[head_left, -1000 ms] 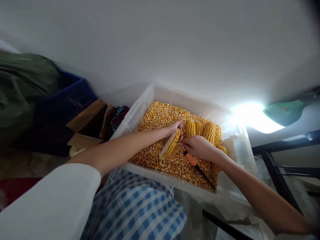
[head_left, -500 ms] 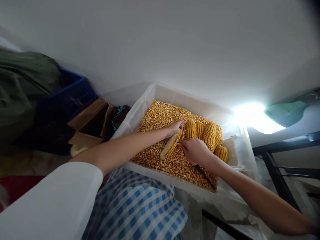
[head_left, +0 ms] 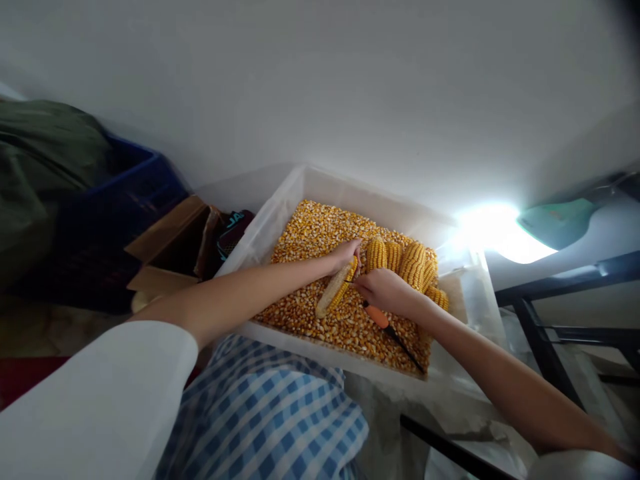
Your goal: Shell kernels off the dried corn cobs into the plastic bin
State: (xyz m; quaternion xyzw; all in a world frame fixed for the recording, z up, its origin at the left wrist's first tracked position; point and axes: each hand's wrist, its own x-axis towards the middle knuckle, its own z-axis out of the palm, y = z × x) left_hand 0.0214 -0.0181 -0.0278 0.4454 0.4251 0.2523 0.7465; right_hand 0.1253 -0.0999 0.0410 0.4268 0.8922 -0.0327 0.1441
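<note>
A partly stripped corn cob (head_left: 332,293) lies slantwise over loose corn kernels (head_left: 320,230), pale on its left side and with yellow kernels along its right edge. My left hand (head_left: 346,256) is closed around its upper end. On the right side of the cob, my right hand (head_left: 384,289) is closed on a thin dark pointed tool (head_left: 349,281), its tip against the kernels. Most of that tool is hidden by the fingers. Below the right hand, an orange-handled tool (head_left: 377,317) with a long dark shaft lies on the kernels.
Several full corn cobs (head_left: 413,265) are heaped at the right inside a translucent plastic bin (head_left: 270,223). A bright lamp (head_left: 555,223) stands beyond its right side, near a black metal frame (head_left: 540,343). An opened cardboard box (head_left: 167,240) and a blue crate (head_left: 135,183) are at left.
My right hand has shifted slightly up along the cob, uncovering the orange handle beneath it. The left hand keeps its hold. The whole view has drifted a little.
</note>
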